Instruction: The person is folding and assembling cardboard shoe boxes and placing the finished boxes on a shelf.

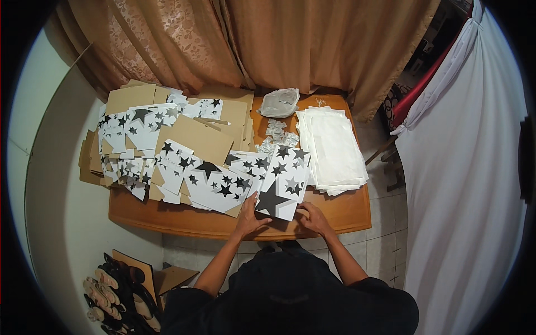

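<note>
In front of me a white box [283, 177] printed with black and grey stars lies tilted at the table's front. My left hand [251, 219] grips its near left corner, fingers along the left edge and thumb at the near edge. My right hand [314, 218] is closed, its fingers curled beside the box's near right corner; whether they pinch anything is hidden. Left of the box, more star-printed flat cardboard pieces [207, 187] overlap in a row, with a plain brown cardboard piece [195, 139] on top.
A stack of white sheets [330, 146] lies at the right. Small pale packets [276, 132] are heaped beside it, below a clear plastic bag [279, 103]. More cardboard [131, 99] piles up at the back left of the wooden table [349, 215]. Shoes [109, 290] stand at the lower left.
</note>
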A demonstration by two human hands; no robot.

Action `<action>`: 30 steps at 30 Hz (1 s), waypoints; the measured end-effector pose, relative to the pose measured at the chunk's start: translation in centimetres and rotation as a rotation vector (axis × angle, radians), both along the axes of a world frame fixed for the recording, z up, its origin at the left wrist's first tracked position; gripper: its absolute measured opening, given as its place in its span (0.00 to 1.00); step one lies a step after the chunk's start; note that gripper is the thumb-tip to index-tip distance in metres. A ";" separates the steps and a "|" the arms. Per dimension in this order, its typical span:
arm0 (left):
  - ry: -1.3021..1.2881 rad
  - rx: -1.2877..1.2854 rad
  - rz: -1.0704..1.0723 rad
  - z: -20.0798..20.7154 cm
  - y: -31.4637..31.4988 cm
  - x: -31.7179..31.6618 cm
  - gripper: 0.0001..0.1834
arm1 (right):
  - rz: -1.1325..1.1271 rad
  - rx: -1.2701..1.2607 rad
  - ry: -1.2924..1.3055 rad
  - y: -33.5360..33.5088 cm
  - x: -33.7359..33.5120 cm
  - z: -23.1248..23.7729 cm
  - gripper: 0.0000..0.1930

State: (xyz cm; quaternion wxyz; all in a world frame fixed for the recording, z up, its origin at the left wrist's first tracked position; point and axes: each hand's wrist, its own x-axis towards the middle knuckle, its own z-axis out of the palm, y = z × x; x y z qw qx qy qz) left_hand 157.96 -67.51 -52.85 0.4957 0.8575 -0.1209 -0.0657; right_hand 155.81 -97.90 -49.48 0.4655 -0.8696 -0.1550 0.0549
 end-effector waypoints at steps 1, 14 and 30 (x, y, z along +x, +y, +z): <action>-0.129 0.108 0.007 0.3 -0.2 -0.3 0.63 | 0.006 -0.001 0.000 -0.5 0.2 -0.3 0.17; -0.419 0.368 0.015 3.1 -3.3 -2.8 0.36 | -0.416 0.059 -0.193 -1.9 15.5 1.1 0.25; -0.538 0.277 0.236 4.1 -1.9 -1.3 0.23 | -0.195 -0.006 -0.284 -3.1 17.0 4.7 0.20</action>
